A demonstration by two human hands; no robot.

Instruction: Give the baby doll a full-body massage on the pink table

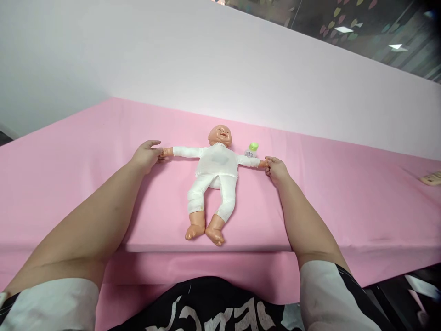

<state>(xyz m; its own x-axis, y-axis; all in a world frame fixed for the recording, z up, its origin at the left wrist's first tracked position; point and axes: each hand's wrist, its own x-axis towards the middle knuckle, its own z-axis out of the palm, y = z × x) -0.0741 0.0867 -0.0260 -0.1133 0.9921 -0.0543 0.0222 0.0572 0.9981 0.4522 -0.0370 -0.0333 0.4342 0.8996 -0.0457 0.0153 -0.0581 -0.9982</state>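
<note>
A baby doll (pixel 217 161) in white cloth lies on its back on the pink-covered table (pixel 151 216), head toward the wall and bare feet toward me. Both its arms are stretched out sideways. My left hand (pixel 147 155) grips the doll's hand on the left side, thumb on top and fingers beneath. On the other side my right hand (pixel 275 169) pinches the doll's other hand between thumb and fingers. Just above the doll's arm on the right is a small clear bottle (pixel 251 149) with a green cap, its lower part hidden by that arm.
A pale wall (pixel 206 69) rises behind the table, with a glass pane (pixel 330 27) bearing heart shapes above it. At the far right edge lies a beige object (pixel 431 178), partly cut off. The table's front edge runs close to my body.
</note>
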